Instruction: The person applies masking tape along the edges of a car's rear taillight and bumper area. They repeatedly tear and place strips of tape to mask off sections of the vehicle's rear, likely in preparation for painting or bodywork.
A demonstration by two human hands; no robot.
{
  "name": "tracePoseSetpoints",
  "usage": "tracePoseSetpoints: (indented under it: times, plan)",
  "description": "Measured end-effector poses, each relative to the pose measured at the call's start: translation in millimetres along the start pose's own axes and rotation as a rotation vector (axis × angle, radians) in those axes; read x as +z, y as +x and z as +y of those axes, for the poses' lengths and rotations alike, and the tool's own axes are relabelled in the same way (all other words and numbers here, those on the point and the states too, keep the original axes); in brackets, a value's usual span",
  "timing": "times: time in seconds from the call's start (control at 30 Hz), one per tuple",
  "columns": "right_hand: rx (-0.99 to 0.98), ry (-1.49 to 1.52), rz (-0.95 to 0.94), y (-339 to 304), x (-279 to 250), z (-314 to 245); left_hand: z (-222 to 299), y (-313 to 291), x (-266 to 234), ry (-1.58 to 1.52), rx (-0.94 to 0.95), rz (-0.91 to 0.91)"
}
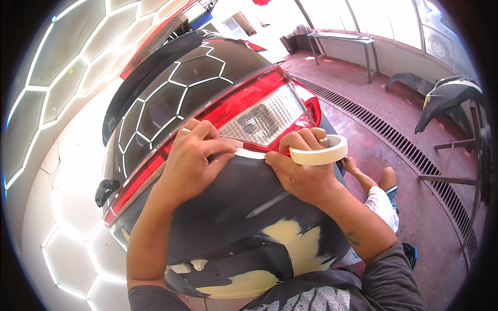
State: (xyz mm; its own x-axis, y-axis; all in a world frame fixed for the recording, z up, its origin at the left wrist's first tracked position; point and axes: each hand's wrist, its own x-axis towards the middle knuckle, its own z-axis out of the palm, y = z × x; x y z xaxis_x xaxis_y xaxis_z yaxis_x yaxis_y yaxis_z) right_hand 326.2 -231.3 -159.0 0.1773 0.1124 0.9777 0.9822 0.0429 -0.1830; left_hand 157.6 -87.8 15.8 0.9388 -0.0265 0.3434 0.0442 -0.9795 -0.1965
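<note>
- Our left hand (189, 167) has thumb and forefinger brought together at the left end of a tape strip (251, 154); we cannot tell whether they pinch it or only press.
- Our right hand (307, 175) grasps the tape roll (322, 157) with bent fingers, its thumb tip by the strip's right end; we cannot tell whether any finger passes through the roll's hole.
- The strip lies between our two sets of fingertips, its long axis running side to side and dipping slightly rightward, along the lower edge of the tail lamp (267, 116). Both hands are about equally near it; the roll is on the right hand's side.
- We see the strip as narrow, pale and slightly curved; the roll is a cream ring, tilted, with its open centre showing.
- Around our hands lie the lamp's red and clear lens and, nearer us, the dull dark body panel (236, 197) with yellowish patches (298, 246).
- Farther right, we have another person (383, 210), partly hidden, and a floor grate (384, 119).
</note>
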Motion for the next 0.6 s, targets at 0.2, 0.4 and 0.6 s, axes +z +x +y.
tracePoseSetpoints:
  times: [0.2,0.4,0.6]
  plan:
    - [0.033,0.043,0.014,-2,4,0,-1,2,-2,-0.009,0.033,-0.015]
    - [0.049,0.073,-0.007,-2,5,0,-8,8,-3,0.068,0.21,-0.015]
    - [0.081,0.088,-0.013,-3,8,0,-7,9,4,0.175,0.267,-0.017]
